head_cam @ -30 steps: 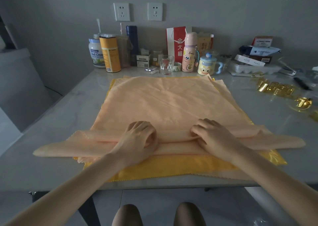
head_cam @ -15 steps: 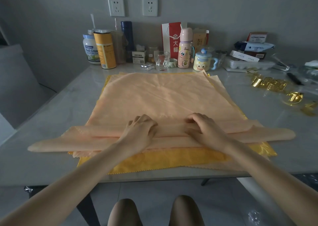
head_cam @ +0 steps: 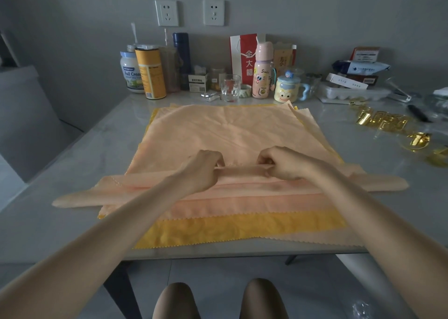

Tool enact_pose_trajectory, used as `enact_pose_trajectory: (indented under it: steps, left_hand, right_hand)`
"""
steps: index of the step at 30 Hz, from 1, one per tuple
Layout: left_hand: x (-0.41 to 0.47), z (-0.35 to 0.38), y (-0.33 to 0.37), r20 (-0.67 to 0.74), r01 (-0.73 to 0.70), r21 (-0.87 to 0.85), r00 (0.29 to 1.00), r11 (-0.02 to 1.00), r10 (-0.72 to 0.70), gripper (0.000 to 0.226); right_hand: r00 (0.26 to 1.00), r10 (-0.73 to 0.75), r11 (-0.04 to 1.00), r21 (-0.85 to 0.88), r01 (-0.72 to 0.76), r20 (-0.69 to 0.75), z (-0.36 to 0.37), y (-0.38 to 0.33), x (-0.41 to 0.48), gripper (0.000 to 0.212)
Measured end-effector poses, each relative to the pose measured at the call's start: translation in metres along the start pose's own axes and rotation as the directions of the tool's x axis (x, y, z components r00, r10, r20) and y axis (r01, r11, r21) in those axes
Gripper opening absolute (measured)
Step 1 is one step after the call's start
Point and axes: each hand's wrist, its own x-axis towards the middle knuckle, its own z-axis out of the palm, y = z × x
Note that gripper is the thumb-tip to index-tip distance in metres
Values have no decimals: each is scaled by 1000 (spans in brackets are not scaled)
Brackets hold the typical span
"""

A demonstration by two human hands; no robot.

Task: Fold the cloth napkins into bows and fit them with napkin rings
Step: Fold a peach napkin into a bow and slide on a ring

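A peach cloth napkin [head_cam: 232, 132] lies spread on a stack of napkins in the middle of the table. Its near part is folded into a long band [head_cam: 378, 182] that sticks out past the stack on both sides. My left hand [head_cam: 202, 170] and my right hand [head_cam: 282, 163] both pinch the band's top fold near its middle, fingers curled round the cloth. A yellow napkin [head_cam: 230, 229] shows beneath, at the near edge. Gold napkin rings [head_cam: 380, 122] lie at the right of the table.
Along the back wall stand a jar [head_cam: 129, 73], a yellow canister [head_cam: 150, 72], a blue flask [head_cam: 181, 56], a glass [head_cam: 230, 88], a pink bottle [head_cam: 263, 71], a cartoon mug [head_cam: 288, 90] and boxes [head_cam: 356, 83]. The table's front edge [head_cam: 72, 253] is close to me.
Both hands moved farther from me and lifted from pressing the band to pinching its top fold. The band has shifted away from the near edge, baring more of the napkins below.
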Motion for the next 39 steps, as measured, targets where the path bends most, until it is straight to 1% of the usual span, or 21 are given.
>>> enact_pose_trajectory:
  steps: [2,5,8,12,15,17,19,21,24,25,26,28,29,30,31,32,33,34,35,36,39]
  left_hand:
    - [3,3,-2,-98,-4,-22,995,1000,2,22]
    - [-1,10,-4,-189,-37,60,981,998,47,24]
    - [-6,14,-5,-244,-64,57,967,996,76,23]
    - [-15,16,-2,-267,-82,27,960,996,87,20]
    - [-22,12,-1,-248,-120,27,961,992,123,19]
    - [-27,11,1,-228,-153,43,961,987,159,20]
    - [-33,10,1,-243,-186,45,951,982,191,21]
    - [-37,11,2,-254,-199,39,946,979,203,21]
    - [-37,9,7,-219,-169,-58,964,984,152,20]
    - [-35,9,8,-195,-139,-112,974,984,115,21]
    - [-33,7,9,-169,-102,-159,983,982,75,22]
    - [-29,7,10,-124,-43,-180,992,983,21,21]
    - [-29,8,10,-103,-24,-159,995,987,8,21]
    - [-29,9,11,-86,-8,-129,996,992,-3,21]
    - [-29,10,12,-77,5,-95,997,996,-12,22]
    - [-30,11,14,-84,15,-62,996,998,-20,24]
    - [-30,12,16,-99,21,-31,995,999,-24,25]
    - [-31,13,18,-117,25,2,993,1000,-24,27]
    - [-31,15,20,-125,26,37,992,999,-21,28]
    - [-31,15,21,-127,24,65,992,998,-15,30]
    - [-31,16,19,-90,45,88,995,995,-37,34]
  right_hand:
    - [996,20,999,35,-17,-85,4,3,6,23]
    - [985,23,998,66,-12,-171,15,7,9,27]
    - [963,-42,999,13,48,-267,22,9,3,26]
    - [898,-149,987,-120,109,-414,34,11,-7,22]
    - [851,-242,967,-192,170,-465,39,13,-13,17]
    - [844,-283,953,-231,195,-456,39,14,-19,17]
    - [837,-328,934,-284,217,-438,40,15,-25,20]
    - [829,-380,899,-373,228,-409,42,13,-29,25]
    - [816,-430,844,-492,213,-385,43,14,-32,32]
    - [822,-437,831,-513,213,-366,42,12,-33,33]
    - [844,-425,828,-516,218,-326,40,9,-35,34]
    - [907,-358,860,-458,226,-224,34,2,-42,34]
    - [944,-293,894,-396,212,-156,31,-1,-46,32]
    - [974,-207,930,-326,168,-88,26,-5,-47,29]
    - [988,-144,954,-273,122,-62,22,-11,-46,23]
    - [991,-101,969,-232,78,-87,17,-18,-42,19]
    - [984,-82,975,-219,46,-159,15,-25,-35,18]
    - [968,-84,974,-224,30,-235,15,-30,-24,20]
    - [955,-96,976,-217,34,-280,19,-35,-12,21]
    - [954,-106,977,-206,49,-280,24,-41,0,23]
    - [982,-90,982,-182,59,-168,50,-47,24,32]
